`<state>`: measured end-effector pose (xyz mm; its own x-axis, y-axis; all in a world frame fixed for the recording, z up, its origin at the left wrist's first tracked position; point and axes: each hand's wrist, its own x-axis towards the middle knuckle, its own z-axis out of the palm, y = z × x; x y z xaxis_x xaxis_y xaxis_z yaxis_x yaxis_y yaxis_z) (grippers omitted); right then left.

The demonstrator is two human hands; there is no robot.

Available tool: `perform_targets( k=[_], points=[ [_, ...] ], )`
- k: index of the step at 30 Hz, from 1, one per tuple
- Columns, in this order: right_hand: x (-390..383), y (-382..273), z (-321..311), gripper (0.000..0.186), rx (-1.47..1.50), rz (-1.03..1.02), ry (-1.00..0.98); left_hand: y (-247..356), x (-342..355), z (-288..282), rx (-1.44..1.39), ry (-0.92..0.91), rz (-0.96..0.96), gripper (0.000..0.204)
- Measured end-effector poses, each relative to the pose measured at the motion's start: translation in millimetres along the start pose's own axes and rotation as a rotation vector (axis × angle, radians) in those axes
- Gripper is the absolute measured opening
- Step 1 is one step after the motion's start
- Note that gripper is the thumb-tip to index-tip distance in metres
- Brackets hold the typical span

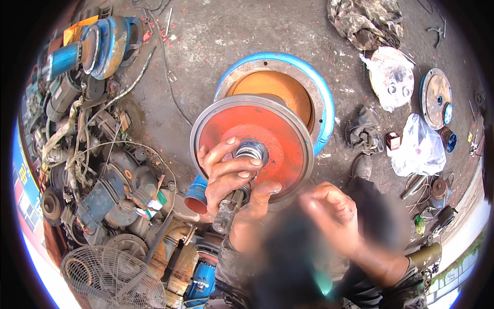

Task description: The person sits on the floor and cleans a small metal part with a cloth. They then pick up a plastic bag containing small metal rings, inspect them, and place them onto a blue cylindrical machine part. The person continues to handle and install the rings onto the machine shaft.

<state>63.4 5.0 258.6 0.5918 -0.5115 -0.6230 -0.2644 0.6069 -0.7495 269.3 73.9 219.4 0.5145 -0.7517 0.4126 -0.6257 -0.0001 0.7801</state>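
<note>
Head view: threaded shaft [230,206] seemingly points lower-left

I judge this an open-air repair workshop for motors and pumps. The stained concrete floor [216,36] carries loose work. Along its left edge I note a heap of old electric motors [110,198] tangled in cables, with a blue pump housing [110,44] at the far left corner. A wire fan guard [110,278] lies at the near left; oily rags [366,20] and metal cover plates [435,98] lie right
</note>
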Motion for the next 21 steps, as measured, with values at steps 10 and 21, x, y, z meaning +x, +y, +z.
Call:
perform_targets(
  k=[10, 21],
  points=[
    [45.6, 28.7, -32.2, 0.015, -0.297, -0.683, -0.395, 5.7, 15.4, -12.2, 0.002, -0.024, -0.096, 0.022],
    [29.0, 39.4, -64.4, 0.012, -0.349, -0.917, -0.418, -10.3, 9.4, -25.9, -0.491, -0.215, -0.024, 0.069]
  ],
)
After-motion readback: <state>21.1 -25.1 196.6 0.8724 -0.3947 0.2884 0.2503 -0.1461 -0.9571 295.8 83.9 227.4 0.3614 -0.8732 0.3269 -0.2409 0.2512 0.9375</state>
